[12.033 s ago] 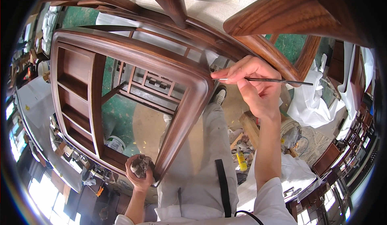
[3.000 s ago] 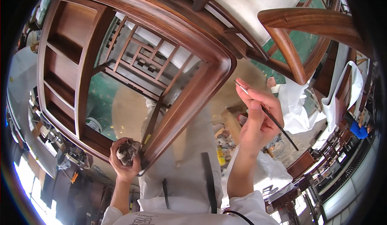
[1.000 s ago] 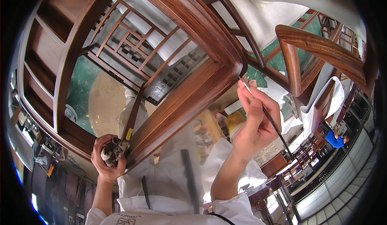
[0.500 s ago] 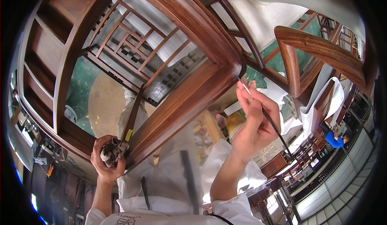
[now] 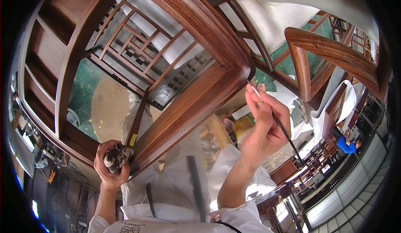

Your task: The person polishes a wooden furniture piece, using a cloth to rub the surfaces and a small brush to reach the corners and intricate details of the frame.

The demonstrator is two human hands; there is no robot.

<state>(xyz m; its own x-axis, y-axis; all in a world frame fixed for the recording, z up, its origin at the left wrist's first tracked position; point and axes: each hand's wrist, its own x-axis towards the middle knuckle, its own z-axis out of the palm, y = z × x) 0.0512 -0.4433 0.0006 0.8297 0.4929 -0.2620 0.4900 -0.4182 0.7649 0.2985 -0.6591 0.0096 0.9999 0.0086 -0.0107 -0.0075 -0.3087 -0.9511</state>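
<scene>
A dark reddish-brown wooden furniture frame (image 5: 184,103) with a rounded corner fills the middle and upper left. Pinched between the fingertips of my right hand (image 5: 264,122) is a fine paintbrush (image 5: 282,129) with a slim dark handle and a pale front part. Its tip meets the frame's rounded corner, or comes very close to it. My left hand (image 5: 104,169) is closed around a crumpled, stained rag (image 5: 116,158) at the frame's near lower corner. Beside that hand, a small yellow label (image 5: 133,140) sticks to a wooden bar.
A thin wooden lattice (image 5: 138,45) spans the frame's opening. To the right stands another curved wooden piece (image 5: 334,51), near white wrapping sheets (image 5: 334,114). A green floor (image 5: 85,87) shows through the gaps. Far right, a person in blue (image 5: 346,144) is near more furniture.
</scene>
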